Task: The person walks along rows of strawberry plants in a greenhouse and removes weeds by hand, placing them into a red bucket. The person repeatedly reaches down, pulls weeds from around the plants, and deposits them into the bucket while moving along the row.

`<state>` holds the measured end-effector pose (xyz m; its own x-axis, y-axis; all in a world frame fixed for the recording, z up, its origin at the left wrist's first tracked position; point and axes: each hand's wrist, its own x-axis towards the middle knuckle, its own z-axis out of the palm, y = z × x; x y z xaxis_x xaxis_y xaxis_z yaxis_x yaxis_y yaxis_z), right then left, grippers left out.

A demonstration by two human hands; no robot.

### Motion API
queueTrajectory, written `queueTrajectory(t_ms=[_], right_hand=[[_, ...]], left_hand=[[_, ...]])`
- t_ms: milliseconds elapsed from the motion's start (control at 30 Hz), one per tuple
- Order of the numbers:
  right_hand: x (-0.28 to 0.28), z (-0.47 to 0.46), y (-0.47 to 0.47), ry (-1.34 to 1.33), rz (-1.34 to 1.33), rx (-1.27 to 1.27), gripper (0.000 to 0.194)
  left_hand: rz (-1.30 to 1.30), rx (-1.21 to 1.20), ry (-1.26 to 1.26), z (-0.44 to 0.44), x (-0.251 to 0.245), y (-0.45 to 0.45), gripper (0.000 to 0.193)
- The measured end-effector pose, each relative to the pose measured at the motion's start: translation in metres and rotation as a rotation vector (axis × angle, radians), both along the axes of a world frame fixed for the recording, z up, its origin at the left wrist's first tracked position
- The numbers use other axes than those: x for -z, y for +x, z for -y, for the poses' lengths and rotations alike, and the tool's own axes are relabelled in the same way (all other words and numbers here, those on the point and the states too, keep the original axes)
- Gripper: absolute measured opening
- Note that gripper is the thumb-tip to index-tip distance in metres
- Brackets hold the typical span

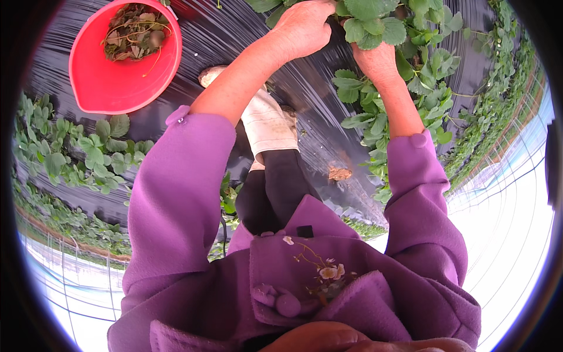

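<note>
Both my hands reach into the leafy strawberry plants (pixel 374 26) at the top of the head view. My left hand (pixel 305 28) lies at the left edge of the leaves with its fingers curled; its fingertips are partly hidden, so a hold cannot be made out. My right hand (pixel 376 59) is beneath the same leaves, which cover its fingers. A red plastic basin (pixel 118 88) stands at the upper left, and a heap of wilted leaves and stems (pixel 134 37) lies inside it.
Black plastic mulch film (pixel 316 101) covers the ground around my light boots (pixel 268 123). More plant rows run at the left (pixel 94 154) and far right (pixel 497 110). A brown clump (pixel 339 173) lies on the film.
</note>
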<state>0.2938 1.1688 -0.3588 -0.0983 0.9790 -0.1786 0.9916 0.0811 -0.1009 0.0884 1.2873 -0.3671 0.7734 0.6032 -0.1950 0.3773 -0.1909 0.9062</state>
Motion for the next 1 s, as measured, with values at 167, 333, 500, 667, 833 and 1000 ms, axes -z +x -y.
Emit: queueTrajectory(t_ms=[167,333,500,667,833,1000], right_hand=[[-0.015,0.004,-0.012,-0.128,-0.032,0.089,0.029],[-0.038,0.005,-0.021,-0.357,0.034,-0.013,0.024],[-0.027,-0.010,-0.020,-0.205,0.188,0.019,0.023],[-0.007,0.000,-0.013,-0.124,0.152,0.056,0.028],[0.021,0.003,0.004,-0.015,-0.023,0.046,0.039],[0.021,-0.004,0.010,-0.188,-0.317,0.110,0.038]], left_hand=[[0.010,-0.039,-0.009,0.001,0.000,0.002,0.043],[-0.013,-0.042,-0.011,0.004,-0.002,0.003,0.040],[-0.119,0.099,0.431,0.020,-0.010,0.005,0.036],[-0.378,0.119,0.574,0.054,-0.001,0.008,0.034],[-0.390,-0.017,0.634,0.068,0.025,0.008,0.050],[-0.294,-0.061,0.551,0.065,0.024,0.006,0.035]])
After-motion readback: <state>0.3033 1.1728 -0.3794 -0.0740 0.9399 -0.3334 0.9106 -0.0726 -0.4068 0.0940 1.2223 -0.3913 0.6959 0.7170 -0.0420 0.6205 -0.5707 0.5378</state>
